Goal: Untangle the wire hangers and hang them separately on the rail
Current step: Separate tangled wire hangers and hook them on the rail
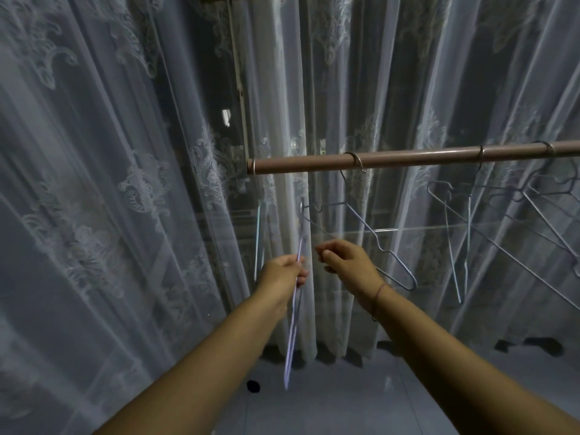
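Nearest the camera, the left hand (284,271) has its grip clamped on an edge-on wire hanger (293,309); the right hand (343,257) pinches a wire of the hung hanger (376,233). Above both grips runs the rail (408,158), with more hangers (502,221) farther right.

Brown rail (408,159), white floral-embroidered curtain (94,183)

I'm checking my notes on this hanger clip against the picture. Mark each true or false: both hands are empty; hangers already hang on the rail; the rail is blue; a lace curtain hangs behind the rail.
1. Both hands are empty. False: the left hand grips a hanger seen edge-on, and the right hand pinches a wire.
2. Hangers already hang on the rail. True.
3. The rail is blue. False: it is brownish.
4. A lace curtain hangs behind the rail. True.
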`<state>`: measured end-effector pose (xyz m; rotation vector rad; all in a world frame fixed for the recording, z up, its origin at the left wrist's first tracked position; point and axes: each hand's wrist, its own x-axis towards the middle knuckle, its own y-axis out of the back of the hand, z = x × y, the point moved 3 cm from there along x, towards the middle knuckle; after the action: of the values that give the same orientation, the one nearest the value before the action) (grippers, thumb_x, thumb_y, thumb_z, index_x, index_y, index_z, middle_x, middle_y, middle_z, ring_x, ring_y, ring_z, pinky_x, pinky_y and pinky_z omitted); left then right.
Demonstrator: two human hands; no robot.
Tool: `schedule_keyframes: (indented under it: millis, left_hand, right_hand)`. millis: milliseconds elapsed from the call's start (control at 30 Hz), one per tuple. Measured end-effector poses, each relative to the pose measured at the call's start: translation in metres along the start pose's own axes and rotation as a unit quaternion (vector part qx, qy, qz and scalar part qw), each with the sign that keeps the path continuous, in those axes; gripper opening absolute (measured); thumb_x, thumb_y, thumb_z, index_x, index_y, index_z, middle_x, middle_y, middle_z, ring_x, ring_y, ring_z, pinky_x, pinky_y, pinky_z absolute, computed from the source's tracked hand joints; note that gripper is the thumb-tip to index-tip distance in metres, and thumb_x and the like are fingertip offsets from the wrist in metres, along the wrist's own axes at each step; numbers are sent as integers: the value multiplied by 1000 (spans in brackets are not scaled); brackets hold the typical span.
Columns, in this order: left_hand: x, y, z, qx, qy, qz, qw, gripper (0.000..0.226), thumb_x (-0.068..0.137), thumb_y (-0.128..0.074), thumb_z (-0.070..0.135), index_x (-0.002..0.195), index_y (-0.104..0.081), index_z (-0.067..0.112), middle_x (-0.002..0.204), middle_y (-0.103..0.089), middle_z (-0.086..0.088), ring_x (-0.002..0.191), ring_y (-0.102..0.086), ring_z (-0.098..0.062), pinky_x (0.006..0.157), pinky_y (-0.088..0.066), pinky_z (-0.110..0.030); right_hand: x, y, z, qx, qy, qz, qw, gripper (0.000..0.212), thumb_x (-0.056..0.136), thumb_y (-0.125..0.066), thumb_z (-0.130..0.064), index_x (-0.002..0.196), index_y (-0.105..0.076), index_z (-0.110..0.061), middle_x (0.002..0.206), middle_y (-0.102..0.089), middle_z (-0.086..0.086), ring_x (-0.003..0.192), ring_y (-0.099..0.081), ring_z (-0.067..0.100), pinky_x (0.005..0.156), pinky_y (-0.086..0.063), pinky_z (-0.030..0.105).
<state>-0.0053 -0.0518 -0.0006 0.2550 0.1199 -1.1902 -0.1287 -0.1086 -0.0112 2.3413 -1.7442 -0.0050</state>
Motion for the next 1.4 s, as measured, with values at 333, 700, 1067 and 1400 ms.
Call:
schedule_keyframes:
  millis: [333,700,1067,1400]
  left_hand:
    - [-21,22,-44,148,-46,-78,985,27,92,-44,0,104,-67,5,68,-59,3,63,-51,-6,61,-44,-10]
    - [-40,22,-41,239,-143,44,959,17,86,-63,23,102,-63,16,110,-53,1,99,-52,-9,86,-42,-22]
    - [-48,-30,-18,33,-115,-79,990,21,91,-55,34,90,-73,23,87,-74,4,86,-67,-3,71,-49,-12]
    - [-43,-42,31,-109,-65,-121,985,24,82,-67,33,86,-74,11,84,-76,-4,78,-70,-9,75,-54,-22]
  right_hand:
    - [-19,-8,25,-237,66,-116,962,25,89,-52,-18,113,-59,-24,120,-57,-6,109,-51,4,93,-43,23]
    - [-71,22,22,-306,25,-76,949,13,89,-54,-28,87,-63,-19,64,-62,-1,59,-58,5,60,-47,21]
    - [-94,18,-25,-61,-44,3,997,20,90,-53,-28,77,-59,-13,48,-53,1,40,-50,13,41,-45,25]
    - [-74,26,-61,6,-26,42,999,26,93,-48,-22,88,-62,-1,52,-53,6,39,-43,15,38,-34,28]
